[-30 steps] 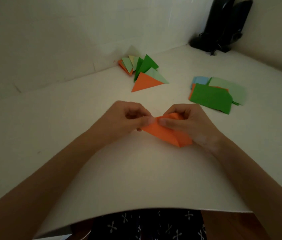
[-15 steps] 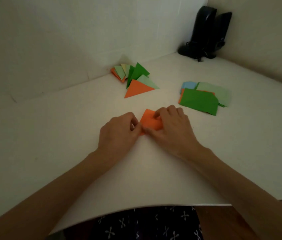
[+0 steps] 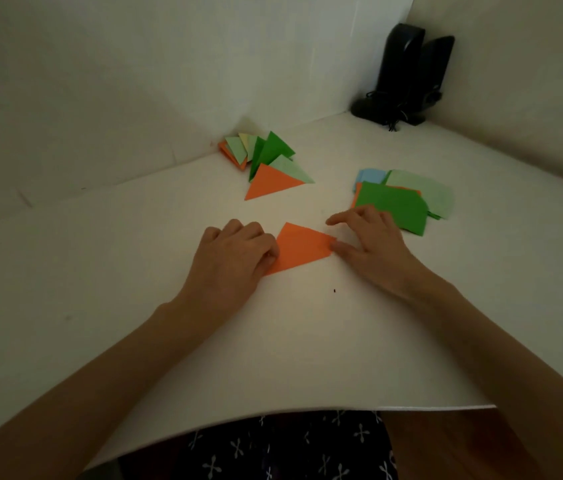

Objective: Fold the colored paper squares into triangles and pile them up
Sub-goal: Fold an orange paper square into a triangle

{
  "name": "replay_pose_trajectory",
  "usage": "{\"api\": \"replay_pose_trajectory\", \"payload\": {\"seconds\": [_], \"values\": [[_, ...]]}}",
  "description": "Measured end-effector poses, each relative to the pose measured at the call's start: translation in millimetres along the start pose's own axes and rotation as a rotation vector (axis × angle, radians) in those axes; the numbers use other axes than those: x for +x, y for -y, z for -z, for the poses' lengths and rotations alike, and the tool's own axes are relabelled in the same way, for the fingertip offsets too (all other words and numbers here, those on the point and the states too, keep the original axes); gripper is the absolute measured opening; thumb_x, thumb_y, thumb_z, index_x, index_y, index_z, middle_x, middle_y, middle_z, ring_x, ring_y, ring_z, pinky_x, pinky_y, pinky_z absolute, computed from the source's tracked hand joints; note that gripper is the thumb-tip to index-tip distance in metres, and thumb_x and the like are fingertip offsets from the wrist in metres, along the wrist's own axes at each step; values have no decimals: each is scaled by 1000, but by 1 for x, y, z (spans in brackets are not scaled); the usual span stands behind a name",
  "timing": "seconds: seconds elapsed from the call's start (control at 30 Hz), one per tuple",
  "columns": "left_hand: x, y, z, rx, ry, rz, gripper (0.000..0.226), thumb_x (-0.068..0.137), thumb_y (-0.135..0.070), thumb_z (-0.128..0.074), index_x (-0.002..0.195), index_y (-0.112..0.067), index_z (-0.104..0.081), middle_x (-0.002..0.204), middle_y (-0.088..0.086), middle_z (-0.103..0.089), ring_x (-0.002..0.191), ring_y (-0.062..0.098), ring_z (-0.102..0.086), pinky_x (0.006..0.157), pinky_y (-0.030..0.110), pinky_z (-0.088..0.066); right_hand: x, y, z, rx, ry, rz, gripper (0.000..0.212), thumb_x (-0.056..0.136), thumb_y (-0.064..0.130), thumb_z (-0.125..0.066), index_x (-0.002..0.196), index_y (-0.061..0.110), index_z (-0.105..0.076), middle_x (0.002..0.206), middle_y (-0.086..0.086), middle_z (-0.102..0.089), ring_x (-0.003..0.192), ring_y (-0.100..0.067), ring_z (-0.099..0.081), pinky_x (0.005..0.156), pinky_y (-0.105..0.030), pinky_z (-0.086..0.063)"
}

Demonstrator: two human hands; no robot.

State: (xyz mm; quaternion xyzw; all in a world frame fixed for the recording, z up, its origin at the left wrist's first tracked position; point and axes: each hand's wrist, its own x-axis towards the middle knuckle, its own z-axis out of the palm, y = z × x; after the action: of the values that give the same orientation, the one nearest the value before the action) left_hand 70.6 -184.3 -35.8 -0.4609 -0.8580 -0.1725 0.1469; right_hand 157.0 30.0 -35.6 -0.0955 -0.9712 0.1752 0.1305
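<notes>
On the white table, near its middle, lay an orange folded paper, flat, in the shape of a triangle with its long edge toward the near side. Pinned at its left corner under the curled fingers of the left hand, knuckles up, fingertips tucked against the sheet. Touched at its right corner by the thumb of the right hand, whose other fingers spread loosely over the table beyond the paper, open and clasping nothing. Neither hand closed around the paper; pressed down only, not lifted.

Farther back, against the white wall, sat the pile of folded triangles: dark green, pale green, yellowish and orange pieces fanned over one another, with an orange triangle lying foremost and a pale green one touching it behind. Well apart from the paper under the hands.

To the right, just beyond the right hand's fingers, rested the stack of unfolded squares: a dark green sheet on top, with pale green, orange and light blue edges showing beneath and behind it.

In the far right corner stood two black speakers, upright, side by side, with a cable at their base.
</notes>
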Motion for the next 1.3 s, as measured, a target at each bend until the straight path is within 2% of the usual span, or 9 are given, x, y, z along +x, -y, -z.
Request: {"api": "replay_pose_trajectory", "payload": {"seconds": [0.17, 0.3, 0.4, 0.6, 0.77, 0.97, 1.07, 1.2, 1.3], "values": [[7, -3, 2, -9, 18, -41, 11, 80, -18, -56, 81, -20, -67, 82, -1, -64, 78, 25, -56, 69, 31, -27, -4, 2, -1, 140, 102, 317, 42, 84, 38, -58, 119, 16, -62, 124, 0, -56, 114, -12, -46, 101, -20, -30], [11, -8, -2, 75, 14, -80, 27, 78, -45, -49, 76, -23, -66, 75, -4, -62, 73, 21, -56, 66, 29, -33, -1, 10, -6, 33, 45, 361, 41, 89, 44, -46, 109, 14, -67, 106, -6, -62, 90, -25, -58, 80, -36, -46], [15, -12, -7, 84, -12, -148, 32, 82, -41, -43, 78, -21, -68, 72, -2, -61, 66, 22, -57, 64, 29, -31, 0, 13, -6, -59, -17, 395, 38, 93, 44, -43, 104, 17, -68, 93, -4, -61, 77, -24, -55, 69, -34, -42], [11, -1, -11, 96, -46, -163, 9, 73, -12, -63, 80, -17, -67, 70, 2, -61, 56, 23, -58, 53, 28, -40, -8, 2, 3, 62, 25, 467, 34, 90, 36, -51, 105, 10, -68, 98, -5, -62, 85, -18, -54, 76, -34, -42], [5, 6, -4, -77, -8, -76, 21, 86, -28, -45, 90, -20, -64, 86, -2, -65, 65, 22, -63, 51, 25, -43, -9, -4, 4, 61, -10, 517, 27, 93, 27, -48, 97, 11, -70, 99, -5, -65, 84, -24, -60, 75, -38, -45], [5, 5, -6, -143, -9, -97, 28, 86, -33, -41, 91, -17, -64, 92, 1, -65, 69, 27, -65, 52, 38, -52, -11, 3, -1, 241, -37, 347, 21, 86, 25, -64, 103, 18, -54, 99, 1, -60, 88, -14, -54, 80, -34, -43], [6, 5, -7, -169, -6, -112, 27, 84, -31, -43, 92, -19, -65, 96, -1, -65, 75, 23, -65, 57, 31, -52, -11, 3, -3, 102, -18, 499, 26, 93, 29, -49, 99, 12, -67, 97, -7, -60, 86, -21, -53, 76, -34, -43], [6, 8, -10, -180, -13, -296, 27, 80, -24, -46, 86, -17, -71, 93, 1, -68, 83, 12, -53, 74, 26, -39, -10, 3, -1, 103, -12, 481, 30, 92, 31, -49, 95, 10, -71, 94, -8, -60, 84, -23, -53, 75, -35, -43], [5, 10, -7, -272, 13, -286, 33, 77, -24, -44, 86, -17, -75, 93, -3, -71, 84, 9, -53, 70, 18, -38, -10, 3, -1, 133, 14, 449, 28, 90, 31, -52, 94, 10, -70, 95, -7, -60, 86, -19, -51, 79, -29, -42]]}}
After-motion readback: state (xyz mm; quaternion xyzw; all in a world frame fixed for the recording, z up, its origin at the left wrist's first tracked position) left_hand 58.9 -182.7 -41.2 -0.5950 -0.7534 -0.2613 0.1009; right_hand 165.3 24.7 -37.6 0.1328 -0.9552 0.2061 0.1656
